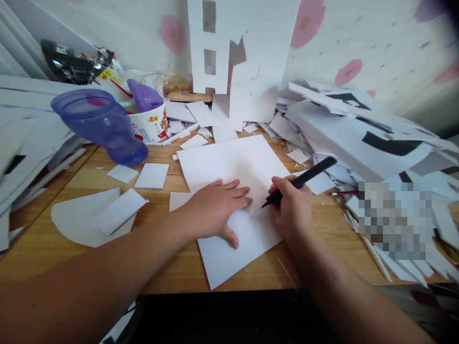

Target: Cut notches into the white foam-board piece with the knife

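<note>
My left hand (218, 210) lies flat on a white sheet of card (229, 263), its fingers spread and pointing right. In my right hand (292, 205) is a slim black craft knife (304, 179), gripped like a pen and slanting up to the right. Its thin tip meets the card just right of my left fingertips. The card lies at an angle near the front edge of the wooden table (172, 272). Part of it is hidden beneath both hands.
Cut white pieces (152, 175) and a curved card piece (82, 215) lie on the left. A blue translucent boot-shaped cup (103, 124) stands by a paper tub (152, 123). Behind, a card panel with cut openings (258, 62) stands upright. Paper scraps (322, 124) heap on the right.
</note>
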The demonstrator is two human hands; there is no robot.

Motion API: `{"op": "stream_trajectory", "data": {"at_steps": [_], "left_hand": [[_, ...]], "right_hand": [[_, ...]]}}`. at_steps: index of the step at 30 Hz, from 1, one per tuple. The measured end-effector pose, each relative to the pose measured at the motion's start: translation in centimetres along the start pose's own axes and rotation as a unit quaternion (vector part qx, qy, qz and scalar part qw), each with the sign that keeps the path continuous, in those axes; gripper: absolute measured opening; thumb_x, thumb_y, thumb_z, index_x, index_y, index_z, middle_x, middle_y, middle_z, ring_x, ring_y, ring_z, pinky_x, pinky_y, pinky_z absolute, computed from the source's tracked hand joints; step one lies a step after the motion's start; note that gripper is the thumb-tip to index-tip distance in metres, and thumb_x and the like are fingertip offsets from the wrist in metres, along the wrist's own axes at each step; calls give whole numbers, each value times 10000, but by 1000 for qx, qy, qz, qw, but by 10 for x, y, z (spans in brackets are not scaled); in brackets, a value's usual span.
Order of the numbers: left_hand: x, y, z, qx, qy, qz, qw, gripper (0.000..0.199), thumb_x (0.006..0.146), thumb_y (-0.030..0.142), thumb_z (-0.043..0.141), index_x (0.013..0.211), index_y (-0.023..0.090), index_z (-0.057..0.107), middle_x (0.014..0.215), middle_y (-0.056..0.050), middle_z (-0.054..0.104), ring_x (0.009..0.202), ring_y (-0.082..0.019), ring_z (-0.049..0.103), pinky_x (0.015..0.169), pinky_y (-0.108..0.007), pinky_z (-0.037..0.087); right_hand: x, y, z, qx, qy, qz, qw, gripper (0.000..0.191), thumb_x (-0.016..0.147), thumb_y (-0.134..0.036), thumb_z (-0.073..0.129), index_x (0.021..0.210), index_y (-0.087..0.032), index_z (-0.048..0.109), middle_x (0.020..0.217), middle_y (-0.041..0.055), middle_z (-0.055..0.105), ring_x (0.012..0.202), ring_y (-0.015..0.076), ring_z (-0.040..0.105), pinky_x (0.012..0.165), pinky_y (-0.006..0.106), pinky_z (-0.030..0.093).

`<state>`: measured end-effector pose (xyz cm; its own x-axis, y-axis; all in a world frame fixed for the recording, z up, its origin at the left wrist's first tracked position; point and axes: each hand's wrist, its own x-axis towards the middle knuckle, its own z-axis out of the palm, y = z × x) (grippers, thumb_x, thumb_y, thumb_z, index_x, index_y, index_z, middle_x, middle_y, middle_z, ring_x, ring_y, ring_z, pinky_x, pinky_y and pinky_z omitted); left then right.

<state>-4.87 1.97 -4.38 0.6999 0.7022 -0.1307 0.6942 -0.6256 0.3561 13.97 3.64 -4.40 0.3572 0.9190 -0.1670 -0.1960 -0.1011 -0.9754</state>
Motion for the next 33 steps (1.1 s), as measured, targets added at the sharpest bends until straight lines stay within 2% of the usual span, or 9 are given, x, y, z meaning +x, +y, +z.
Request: {"op": "stream_trajectory", "data": {"at_steps": [4, 7, 10, 16, 22, 33], "left_hand": [[1, -1, 2, 6, -6, -3, 1000, 1060, 625, 783, 707, 1490, 261, 386, 1593, -106, 304, 1485, -346, 207, 1174, -557, 172], [1, 0, 0, 10, -16, -9, 1000, 1036, 654, 776, 691, 1496, 260, 379, 1600, -101, 288, 1487, -351, 195, 1175, -558, 164], [1, 2, -2, 21, -27, -16, 999, 1061, 622, 750, 739, 1494, 266, 379, 1602, -92, 285, 1488, -357, 192, 1172, -564, 179], [2, 2, -3, 34, -27, -11, 999, 1119, 572, 771, 751, 1496, 267, 373, 1596, -88, 297, 1480, -363, 215, 1161, -582, 212], [3, 4, -5, 38, -40, -19, 998, 1070, 624, 747, 741, 1501, 261, 369, 1602, -91, 278, 1486, -358, 200, 1168, -575, 206], [3, 5, -6, 38, -54, -30, 997, 1082, 596, 711, 785, 1495, 265, 378, 1600, -97, 274, 1487, -372, 184, 1162, -605, 202]], "right_hand": [[-1, 0, 0, -8, -8, -8, 1000, 253, 618, -235, 756, 618, -184, 508, 500, -35, 568, 439, 94, 487, 405, 210, 360], [2, 3, -1, -32, -9, -39, 999, 224, 618, -218, 722, 610, -189, 500, 497, -38, 555, 450, 102, 489, 424, 224, 384], [6, 6, -3, -58, -5, -63, 996, 195, 624, -220, 704, 635, -193, 511, 512, -36, 555, 471, 115, 509, 439, 237, 401], [10, 9, -3, -68, -11, -52, 996, 198, 636, -235, 701, 661, -197, 508, 525, -28, 566, 473, 121, 523, 442, 242, 418], [12, 10, -4, -68, -16, -51, 996, 199, 629, -237, 705, 666, -195, 514, 513, -24, 579, 463, 125, 532, 446, 248, 428], [9, 9, -6, -129, -6, -92, 987, 166, 659, -251, 680, 670, -196, 524, 538, -19, 599, 487, 131, 558, 479, 258, 459]]}}
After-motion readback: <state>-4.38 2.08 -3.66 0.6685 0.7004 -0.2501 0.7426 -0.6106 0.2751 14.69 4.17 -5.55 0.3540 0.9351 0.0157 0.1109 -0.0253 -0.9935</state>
